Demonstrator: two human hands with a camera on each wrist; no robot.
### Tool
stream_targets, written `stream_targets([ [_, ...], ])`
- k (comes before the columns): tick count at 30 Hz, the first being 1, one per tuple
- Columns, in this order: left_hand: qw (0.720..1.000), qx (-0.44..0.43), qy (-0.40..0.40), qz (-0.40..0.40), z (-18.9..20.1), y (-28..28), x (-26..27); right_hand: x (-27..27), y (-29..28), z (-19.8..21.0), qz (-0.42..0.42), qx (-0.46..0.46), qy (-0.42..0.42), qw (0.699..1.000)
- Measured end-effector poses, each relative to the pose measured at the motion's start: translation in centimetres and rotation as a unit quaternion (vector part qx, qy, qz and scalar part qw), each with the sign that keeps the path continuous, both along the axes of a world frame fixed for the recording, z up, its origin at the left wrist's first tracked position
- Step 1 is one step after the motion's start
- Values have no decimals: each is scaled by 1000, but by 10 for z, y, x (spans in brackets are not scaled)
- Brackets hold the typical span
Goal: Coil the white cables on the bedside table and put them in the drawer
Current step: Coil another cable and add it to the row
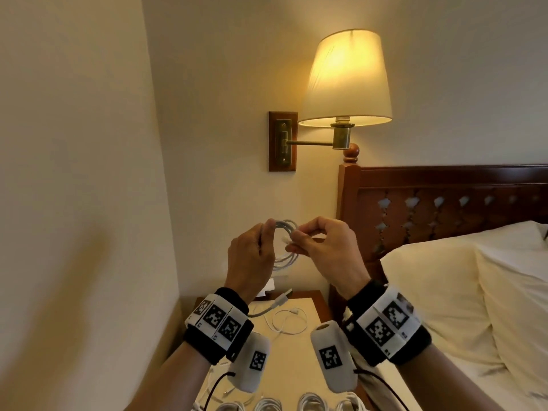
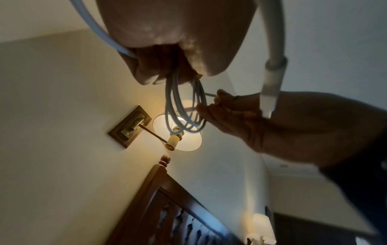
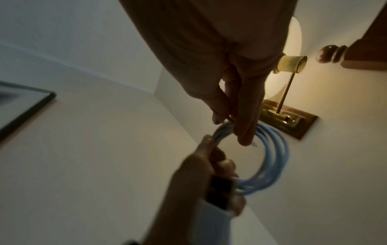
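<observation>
I hold a white cable coil [image 1: 285, 247] in the air above the bedside table [image 1: 308, 345]. My left hand [image 1: 267, 232] grips the stacked loops on their left side. My right hand [image 1: 295, 241] pinches the cable's end by the connector, against the loops' right side. In the left wrist view the coil [image 2: 184, 114] hangs from my left hand [image 2: 167, 77], and the right hand [image 2: 217, 107] touches it. In the right wrist view my right hand [image 3: 234, 127] pinches the top of the coil [image 3: 276, 157]. A loose white cable [image 1: 289, 321] lies on the table. No drawer is visible.
Several coiled white cables [image 1: 268, 404] show at the bottom edge. A cable with a plug [image 1: 277, 304] lies at the table's back. A lit wall lamp [image 1: 347, 78] hangs above. The bed [image 1: 474, 307] and wooden headboard [image 1: 444, 200] stand to the right, a wall to the left.
</observation>
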State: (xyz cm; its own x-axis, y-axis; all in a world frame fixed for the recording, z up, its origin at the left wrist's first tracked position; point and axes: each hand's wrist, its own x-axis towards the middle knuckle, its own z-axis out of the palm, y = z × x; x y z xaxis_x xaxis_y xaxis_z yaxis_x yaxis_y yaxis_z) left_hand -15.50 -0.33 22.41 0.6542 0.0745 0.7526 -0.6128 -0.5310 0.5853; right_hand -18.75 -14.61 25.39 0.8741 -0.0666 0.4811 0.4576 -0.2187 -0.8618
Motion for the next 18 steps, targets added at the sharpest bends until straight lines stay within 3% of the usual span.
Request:
stream_targets([
  [3, 988, -99, 71, -99, 5, -1, -17, 2, -1, -13, -130, -184, -119, 967],
  [8, 937, -196, 194, -212, 9, -3, -34, 10, 2, -26, -163, -167, -188, 954],
  [10, 940, -188, 195, -207, 7, -1, -35, 11, 3, -30, -114, -123, -189, 967],
  [13, 943, -192, 205, -181, 0, 4, -35, 8, 3, -34, 35, -66, -121, 990],
  [18, 933, -234, 228, -151, -6, 15, -32, 3, -7, -31, 193, -71, -27, 978],
])
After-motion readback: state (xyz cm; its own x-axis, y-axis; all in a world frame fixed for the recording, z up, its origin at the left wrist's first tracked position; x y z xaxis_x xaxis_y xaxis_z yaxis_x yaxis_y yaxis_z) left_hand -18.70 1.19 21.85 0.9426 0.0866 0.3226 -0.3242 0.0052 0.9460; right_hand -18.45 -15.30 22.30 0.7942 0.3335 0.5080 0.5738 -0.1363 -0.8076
